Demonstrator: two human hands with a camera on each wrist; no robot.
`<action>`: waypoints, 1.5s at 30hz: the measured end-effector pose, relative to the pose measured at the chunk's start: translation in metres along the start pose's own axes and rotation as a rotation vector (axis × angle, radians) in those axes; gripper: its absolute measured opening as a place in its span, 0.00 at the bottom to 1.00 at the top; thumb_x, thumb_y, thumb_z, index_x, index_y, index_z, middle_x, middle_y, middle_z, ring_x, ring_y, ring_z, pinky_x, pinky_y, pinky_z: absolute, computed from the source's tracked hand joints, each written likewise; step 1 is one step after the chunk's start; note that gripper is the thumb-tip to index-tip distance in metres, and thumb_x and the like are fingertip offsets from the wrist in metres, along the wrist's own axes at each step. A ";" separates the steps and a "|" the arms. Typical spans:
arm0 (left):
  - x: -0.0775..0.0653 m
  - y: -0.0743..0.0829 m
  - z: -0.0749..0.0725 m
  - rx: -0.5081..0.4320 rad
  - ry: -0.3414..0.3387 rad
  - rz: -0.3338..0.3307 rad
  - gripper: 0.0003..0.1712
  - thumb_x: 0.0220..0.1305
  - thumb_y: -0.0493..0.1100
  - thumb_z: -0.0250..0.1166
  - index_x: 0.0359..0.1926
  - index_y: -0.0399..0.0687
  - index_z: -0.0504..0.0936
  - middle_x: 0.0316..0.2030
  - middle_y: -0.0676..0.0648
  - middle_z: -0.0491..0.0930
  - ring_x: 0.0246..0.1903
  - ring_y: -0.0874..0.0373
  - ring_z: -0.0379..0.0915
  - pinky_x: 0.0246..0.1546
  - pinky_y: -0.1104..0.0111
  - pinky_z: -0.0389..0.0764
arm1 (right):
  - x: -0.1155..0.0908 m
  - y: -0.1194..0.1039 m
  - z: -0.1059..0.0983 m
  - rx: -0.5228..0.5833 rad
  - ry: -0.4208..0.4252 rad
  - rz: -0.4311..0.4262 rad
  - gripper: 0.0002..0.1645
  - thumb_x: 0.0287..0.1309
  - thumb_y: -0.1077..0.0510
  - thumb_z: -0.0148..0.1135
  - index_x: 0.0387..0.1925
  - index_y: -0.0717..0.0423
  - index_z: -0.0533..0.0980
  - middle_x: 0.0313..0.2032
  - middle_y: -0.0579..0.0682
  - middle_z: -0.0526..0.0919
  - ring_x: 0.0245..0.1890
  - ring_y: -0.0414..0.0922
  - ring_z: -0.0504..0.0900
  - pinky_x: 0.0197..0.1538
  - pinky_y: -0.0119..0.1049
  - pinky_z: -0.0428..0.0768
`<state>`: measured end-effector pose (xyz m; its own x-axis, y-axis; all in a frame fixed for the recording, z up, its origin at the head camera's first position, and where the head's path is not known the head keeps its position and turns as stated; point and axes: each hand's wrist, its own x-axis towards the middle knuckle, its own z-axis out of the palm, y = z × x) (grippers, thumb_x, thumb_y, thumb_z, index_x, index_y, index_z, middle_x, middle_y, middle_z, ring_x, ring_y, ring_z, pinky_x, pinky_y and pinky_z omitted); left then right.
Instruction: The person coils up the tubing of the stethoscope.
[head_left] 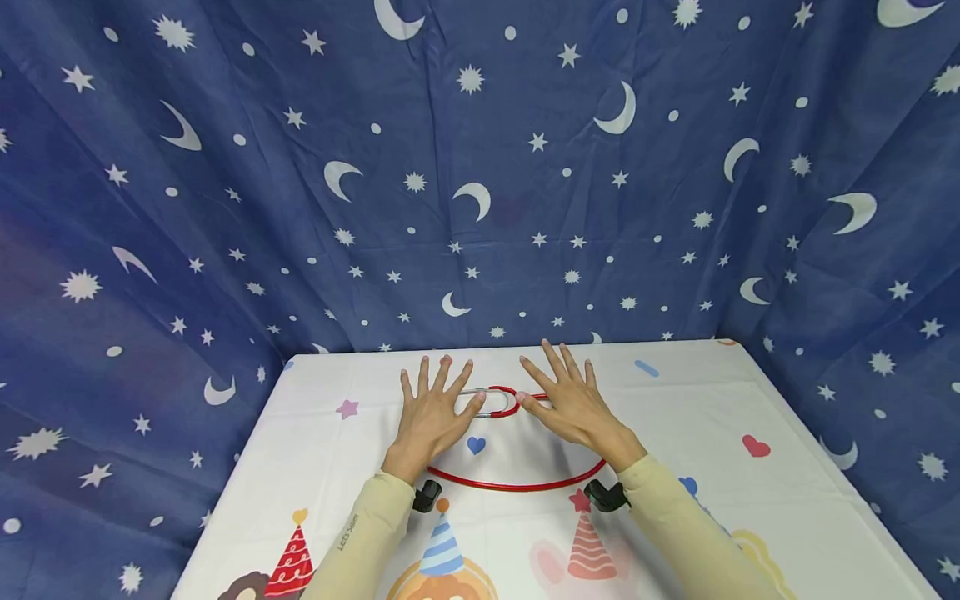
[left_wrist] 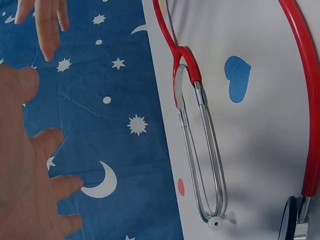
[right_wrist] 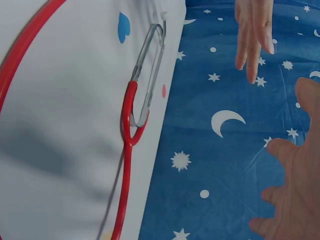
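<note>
A stethoscope with red tubing and metal ear tubes lies on the white table, its tube curving below both hands. My left hand hovers over its left side, fingers spread and holding nothing. On the other side my right hand is likewise spread and holds nothing, covering part of the tubing. In the left wrist view, the metal ear tubes end in a pale ear tip, and part of the chest piece shows at the lower edge. The right wrist view shows the red fork of the tubing.
The table's white cover carries printed hearts, stars and party-hat animals. A blue curtain with moons and stars hangs behind the table and along both sides. Black wrist cameras sit beneath the sleeves.
</note>
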<state>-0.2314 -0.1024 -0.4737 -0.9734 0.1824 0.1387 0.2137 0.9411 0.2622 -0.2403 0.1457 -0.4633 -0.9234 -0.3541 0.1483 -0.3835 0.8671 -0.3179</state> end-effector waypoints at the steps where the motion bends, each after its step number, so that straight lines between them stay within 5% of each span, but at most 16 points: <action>1: 0.000 0.000 0.000 0.001 0.002 0.001 0.39 0.68 0.76 0.38 0.76 0.72 0.52 0.77 0.45 0.51 0.77 0.38 0.32 0.71 0.36 0.31 | 0.000 0.000 0.000 0.003 -0.001 0.001 0.40 0.66 0.31 0.47 0.75 0.33 0.54 0.79 0.50 0.40 0.78 0.59 0.36 0.70 0.73 0.37; 15: 0.002 0.002 0.001 0.014 -0.012 -0.005 0.40 0.67 0.76 0.39 0.75 0.73 0.53 0.77 0.44 0.51 0.77 0.35 0.32 0.71 0.35 0.31 | 0.003 0.008 0.007 -0.042 0.002 0.007 0.44 0.62 0.25 0.47 0.75 0.33 0.55 0.78 0.54 0.42 0.77 0.64 0.38 0.69 0.74 0.39; 33: 0.032 -0.014 0.040 -0.085 -0.123 0.029 0.42 0.67 0.66 0.54 0.76 0.61 0.55 0.76 0.42 0.55 0.76 0.41 0.45 0.73 0.41 0.47 | 0.019 0.034 0.042 -0.001 -0.146 0.122 0.43 0.65 0.30 0.49 0.76 0.39 0.54 0.77 0.57 0.51 0.76 0.64 0.47 0.70 0.73 0.43; 45: 0.035 -0.015 0.066 -0.094 -0.161 -0.001 0.43 0.61 0.61 0.66 0.74 0.56 0.62 0.72 0.43 0.63 0.73 0.44 0.54 0.73 0.45 0.51 | 0.018 0.046 0.059 0.017 -0.183 0.168 0.42 0.66 0.33 0.51 0.75 0.45 0.57 0.71 0.60 0.64 0.72 0.62 0.60 0.70 0.69 0.52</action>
<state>-0.2742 -0.0916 -0.5363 -0.9726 0.2319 -0.0146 0.2122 0.9118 0.3515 -0.2754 0.1582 -0.5303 -0.9611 -0.2645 -0.0791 -0.2234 0.9135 -0.3401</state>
